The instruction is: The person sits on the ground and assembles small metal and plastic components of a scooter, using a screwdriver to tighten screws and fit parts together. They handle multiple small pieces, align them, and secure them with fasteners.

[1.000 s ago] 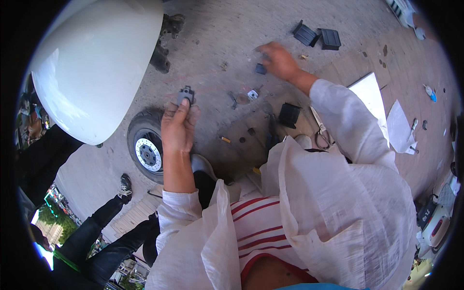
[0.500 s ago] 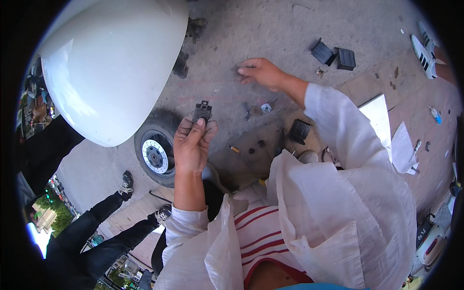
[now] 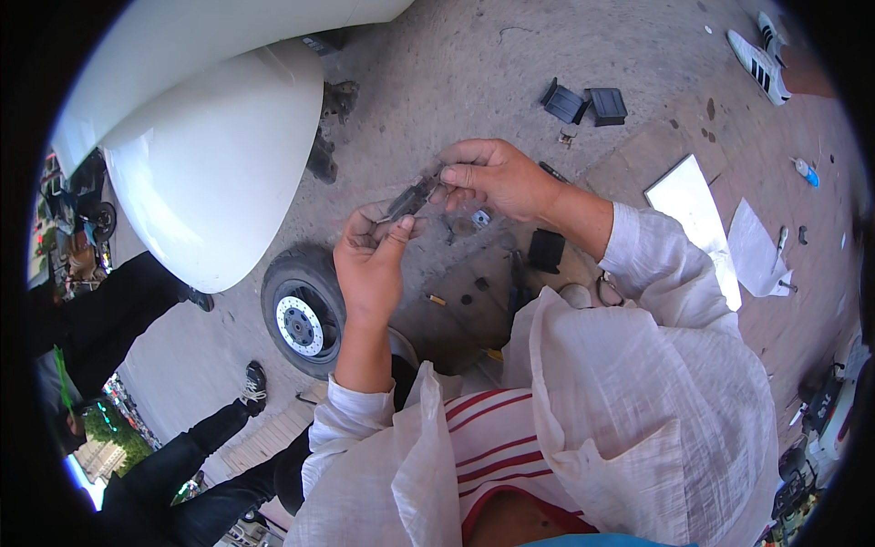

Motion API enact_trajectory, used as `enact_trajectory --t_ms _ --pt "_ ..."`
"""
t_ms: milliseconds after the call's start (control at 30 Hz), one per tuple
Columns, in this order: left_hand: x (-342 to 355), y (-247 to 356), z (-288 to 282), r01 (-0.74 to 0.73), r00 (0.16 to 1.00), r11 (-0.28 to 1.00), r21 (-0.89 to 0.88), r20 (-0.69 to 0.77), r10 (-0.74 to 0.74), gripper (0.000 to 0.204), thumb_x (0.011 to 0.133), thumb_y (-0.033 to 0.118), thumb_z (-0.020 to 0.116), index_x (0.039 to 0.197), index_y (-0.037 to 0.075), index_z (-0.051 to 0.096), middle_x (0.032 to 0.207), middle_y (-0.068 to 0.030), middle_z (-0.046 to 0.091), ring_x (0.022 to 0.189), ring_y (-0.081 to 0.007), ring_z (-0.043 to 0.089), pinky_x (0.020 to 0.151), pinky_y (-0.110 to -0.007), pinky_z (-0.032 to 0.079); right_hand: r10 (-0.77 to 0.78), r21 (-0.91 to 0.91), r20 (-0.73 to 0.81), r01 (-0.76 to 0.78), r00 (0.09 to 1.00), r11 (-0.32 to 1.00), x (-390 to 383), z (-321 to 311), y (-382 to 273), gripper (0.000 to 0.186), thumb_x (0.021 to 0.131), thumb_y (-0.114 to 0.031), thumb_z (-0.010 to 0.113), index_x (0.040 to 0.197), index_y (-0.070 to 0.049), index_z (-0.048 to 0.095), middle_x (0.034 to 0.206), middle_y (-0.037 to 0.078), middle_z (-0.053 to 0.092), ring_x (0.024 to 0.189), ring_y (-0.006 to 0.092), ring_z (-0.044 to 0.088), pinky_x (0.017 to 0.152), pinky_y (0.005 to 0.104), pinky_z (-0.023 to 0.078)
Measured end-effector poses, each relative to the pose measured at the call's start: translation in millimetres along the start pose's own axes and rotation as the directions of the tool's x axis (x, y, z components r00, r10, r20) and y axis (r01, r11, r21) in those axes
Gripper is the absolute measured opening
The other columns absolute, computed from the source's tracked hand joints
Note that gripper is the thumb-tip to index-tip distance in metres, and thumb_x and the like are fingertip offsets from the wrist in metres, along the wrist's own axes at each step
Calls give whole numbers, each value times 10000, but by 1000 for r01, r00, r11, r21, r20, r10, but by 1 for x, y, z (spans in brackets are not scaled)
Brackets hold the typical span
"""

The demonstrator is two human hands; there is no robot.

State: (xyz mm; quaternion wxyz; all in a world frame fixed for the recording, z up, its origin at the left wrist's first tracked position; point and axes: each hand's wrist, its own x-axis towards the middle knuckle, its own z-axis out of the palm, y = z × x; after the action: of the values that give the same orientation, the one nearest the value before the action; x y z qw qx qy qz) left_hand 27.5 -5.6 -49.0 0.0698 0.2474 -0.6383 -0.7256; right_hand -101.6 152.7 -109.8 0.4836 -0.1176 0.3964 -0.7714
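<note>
Work is going on above the dusty ground (image 3: 465, 73): the left hand (image 3: 372, 273) is pinching a small dark plastic fitting (image 3: 410, 200) between thumb and fingers, while the right hand (image 3: 503, 180) is pinching its upper end, fingertips bent together. From where I'm standing, I'd judge the handling to be in mid-course: the fitting is being held off the ground between both hands, joined to nothing else that I can see and not yet set down. A disc-braked wheel (image 3: 301, 325) is resting near the left forearm, beside a glossy white body panel (image 3: 214, 169).

As for containers, two ribbed black plastic trays (image 3: 607, 107) are lying side by side beyond the right hand, and a black box-like piece (image 3: 546, 251) is sitting nearer the person; I can't tell what any of them is holding. A blue-and-white bottle (image 3: 806, 171) is lying off to the right, its contents hidden.
</note>
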Motion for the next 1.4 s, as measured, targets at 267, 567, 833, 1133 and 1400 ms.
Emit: enact_trajectory --t_ms 267,567,833,1133,1400 --pt "-6 -1 2 -85 995 996 27 48 83 190 871 -23 608 1052 -40 552 976 -151 671 836 -216 674 782 -332 545 -66 -227 -25 59 998 972 -19 18 -19 253 912 -131 606 1094 44 625 944 118 677 861 194 671 722 291 557" --pt "-10 2 1 -114 993 990 77 50 110 191 866 -56 593 1050 -45 544 1009 -146 658 879 -211 664 821 -323 524 -120 -317 -11 110 993 942 -24 21 -26 244 892 -142 634 1065 28 662 915 110 687 790 157 651 694 286 547" --pt "-12 7 8 -209 977 976 66 61 205 178 863 -65 596 1032 -57 542 1007 -152 658 912 -193 652 829 -289 506 -230 -422 36 223 973 878 -28 17 -27 214 883 -148 644 1019 12 686 880 88 685 745 144 637 679 276 534" --pt "-9 6 10 -55 998 997 -46 18 56 166 885 59 621 1025 -6 561 982 -128 661 803 -214 668 779 -342 541 37 55 -79 -33 996 998 -28 16 -21 289 924 -181 597 1067 69 616 942 133 665 798 151 635 676 268 543" --pt "-9 8 8 -66 998 995 -76 -12 65 109 894 65 613 978 10 569 941 -107 661 787 -207 669 760 -346 550 77 209 -61 -63 995 976 -27 8 -14 255 940 -218 577 1037 15 611 950 107 668 775 126 650 642 238 547"
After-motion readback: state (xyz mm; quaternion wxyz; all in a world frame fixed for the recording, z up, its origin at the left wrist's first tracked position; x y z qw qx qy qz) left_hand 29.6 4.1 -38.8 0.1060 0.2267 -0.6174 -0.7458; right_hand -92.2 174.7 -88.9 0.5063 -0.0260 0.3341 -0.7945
